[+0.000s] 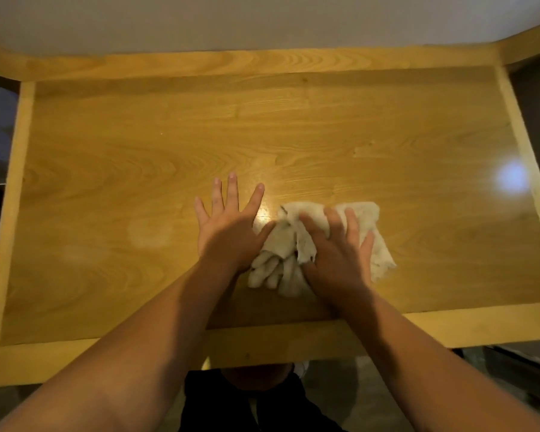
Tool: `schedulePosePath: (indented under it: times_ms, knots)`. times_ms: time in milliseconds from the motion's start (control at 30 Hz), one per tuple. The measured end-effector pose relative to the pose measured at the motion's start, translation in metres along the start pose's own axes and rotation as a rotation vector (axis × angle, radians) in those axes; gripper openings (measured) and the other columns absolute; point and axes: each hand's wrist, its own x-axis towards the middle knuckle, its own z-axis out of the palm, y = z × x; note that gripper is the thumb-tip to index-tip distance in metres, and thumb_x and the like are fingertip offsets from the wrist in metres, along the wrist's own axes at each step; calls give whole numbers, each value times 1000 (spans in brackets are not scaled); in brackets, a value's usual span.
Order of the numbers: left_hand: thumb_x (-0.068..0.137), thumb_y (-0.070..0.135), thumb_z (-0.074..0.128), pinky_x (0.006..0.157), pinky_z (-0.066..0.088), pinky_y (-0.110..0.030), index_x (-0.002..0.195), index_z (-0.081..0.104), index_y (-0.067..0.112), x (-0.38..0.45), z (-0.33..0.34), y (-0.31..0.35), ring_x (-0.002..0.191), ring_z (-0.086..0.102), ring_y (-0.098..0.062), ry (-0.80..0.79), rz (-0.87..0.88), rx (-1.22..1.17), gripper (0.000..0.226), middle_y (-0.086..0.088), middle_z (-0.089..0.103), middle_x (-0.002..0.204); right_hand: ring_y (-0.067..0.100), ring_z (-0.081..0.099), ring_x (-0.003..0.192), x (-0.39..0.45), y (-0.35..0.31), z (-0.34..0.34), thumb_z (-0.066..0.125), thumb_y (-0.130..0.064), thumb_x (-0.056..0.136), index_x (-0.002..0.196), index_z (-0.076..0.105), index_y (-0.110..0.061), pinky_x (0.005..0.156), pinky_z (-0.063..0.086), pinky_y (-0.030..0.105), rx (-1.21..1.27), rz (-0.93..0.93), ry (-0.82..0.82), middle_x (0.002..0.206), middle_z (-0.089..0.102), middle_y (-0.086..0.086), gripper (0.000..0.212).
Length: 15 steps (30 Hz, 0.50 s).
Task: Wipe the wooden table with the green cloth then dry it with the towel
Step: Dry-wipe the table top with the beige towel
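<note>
crumpled off-white towel (321,241) is pressed onto yellowish wooden table (138,157) by flat right hand (337,254); left hand (228,226) laid beside, fingers spread wide.

dim, warm yellow cast | glare spot on table (512,177) at right | wide-angle bowing at edges | soft blur throughout

Arms: both forearms are seen bare, no sleeve being shown.
Left hand (228,224): no ring, glove or watch is worn.
Right hand (340,251): likewise left uncovered (blurred in the picture).
Clothing: a dark garment (231,403) is glimpsed below the table's near edge.
</note>
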Motion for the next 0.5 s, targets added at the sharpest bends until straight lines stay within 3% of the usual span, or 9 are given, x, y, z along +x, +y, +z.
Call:
schedulePosePath:
  times_ms: [100, 267, 500]
  knots:
    - [86, 74, 33, 111, 12, -72, 152, 23, 42, 2, 2, 0, 151, 7, -41, -1, -13, -43, 74, -15, 9, 166, 34, 6, 147, 78, 1, -13, 44, -58, 77, 147, 19, -50, 109, 7, 70, -38, 23, 48, 158, 23, 2, 74]
    - [84, 75, 39, 109, 13, -74, 153, 28, 38, 5, 7, -1, 150, 8, -43, 21, 4, -51, 78, -17, 10, 166, 36, 2, 148, 212, -3, -36, 40, -58, 74, 149, 6, -49, 110, -1, 69, -64, 25, 52, 163, 14, 3, 82]
    - [81, 71, 45, 110, 11, -72, 154, 25, 40, 8, 2, 2, 151, 7, -45, 26, -3, -87, 82, -14, 10, 167, 38, 9, 147, 342, -22, -60, 29, -68, 79, 149, 16, -48, 110, 4, 68, -103, 30, 105, 161, 18, 4, 74]
